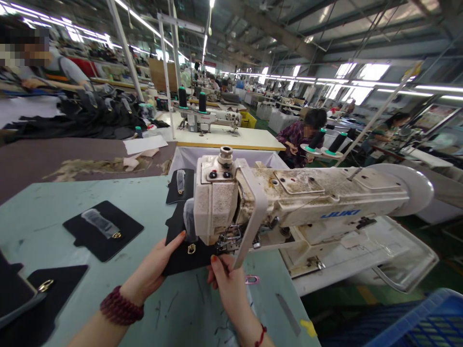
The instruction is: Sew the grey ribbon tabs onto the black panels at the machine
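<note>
A black panel (181, 258) with a gold-coloured metal clasp and a strip of clear wrap lies under the head of a white sewing machine (217, 207), its right edge at the presser foot. My left hand (157, 262) grips the panel's left side, thumb on top and fingers underneath. At the near right corner, my right hand (226, 274) pinches the panel's edge close to the needle area. The machine head hides part of the panel and the stitching point. Another black panel (104, 229) with a wrapped strip and clasp rests on the green tabletop (144, 299) to the left.
More black panels lie at the lower left (54, 289) and behind the machine head (180, 185). Small pink-handled snips (252, 279) sit right of my right hand. A blue basket (408, 323) stands at lower right. Co-workers (298, 135) sit at other machines beyond.
</note>
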{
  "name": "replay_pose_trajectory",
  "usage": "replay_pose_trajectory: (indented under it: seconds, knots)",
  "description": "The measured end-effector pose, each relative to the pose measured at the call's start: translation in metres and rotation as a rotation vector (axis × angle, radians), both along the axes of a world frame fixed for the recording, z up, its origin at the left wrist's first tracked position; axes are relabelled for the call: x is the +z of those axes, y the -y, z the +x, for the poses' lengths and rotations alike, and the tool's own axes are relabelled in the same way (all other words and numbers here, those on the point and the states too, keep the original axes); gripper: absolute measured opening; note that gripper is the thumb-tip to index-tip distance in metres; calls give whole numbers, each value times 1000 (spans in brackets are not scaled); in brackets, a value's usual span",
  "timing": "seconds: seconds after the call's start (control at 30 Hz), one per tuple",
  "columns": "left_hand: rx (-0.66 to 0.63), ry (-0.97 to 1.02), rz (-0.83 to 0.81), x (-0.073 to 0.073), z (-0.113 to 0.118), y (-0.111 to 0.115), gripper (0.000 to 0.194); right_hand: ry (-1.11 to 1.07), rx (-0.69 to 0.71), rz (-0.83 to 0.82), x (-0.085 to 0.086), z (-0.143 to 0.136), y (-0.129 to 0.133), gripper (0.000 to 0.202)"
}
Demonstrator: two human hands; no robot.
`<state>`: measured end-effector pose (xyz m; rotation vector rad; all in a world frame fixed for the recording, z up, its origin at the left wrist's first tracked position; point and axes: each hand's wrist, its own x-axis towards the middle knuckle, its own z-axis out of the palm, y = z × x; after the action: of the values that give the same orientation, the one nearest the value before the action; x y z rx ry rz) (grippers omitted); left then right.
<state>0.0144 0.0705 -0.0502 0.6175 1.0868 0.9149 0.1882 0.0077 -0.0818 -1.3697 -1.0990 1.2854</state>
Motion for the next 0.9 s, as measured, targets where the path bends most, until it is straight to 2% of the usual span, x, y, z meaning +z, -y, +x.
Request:
replay_pose_trajectory:
  seconds: [0.13, 0.2, 0.4, 0.63, 0.9]
  knots:
    - [-283, -162, 106, 10, -11, -2, 41, -85, 5, -20, 1, -2, 2, 59]
    - [-362, -229, 117, 14, -13, -3, 39, -100, -5, -23, 2, -2, 3, 57]
    - [-320, -281, 134, 11, -13, -9, 36, -111, -55, -56, 6, -6, -3, 59]
    - [-434, -277, 160, 6, -18, -22, 33, -109, -92, -87, 15, -9, -5, 64]
    - [-435, -220, 223, 5, -19, -21, 28, -116, -65, -65, 12, -7, -2, 63]
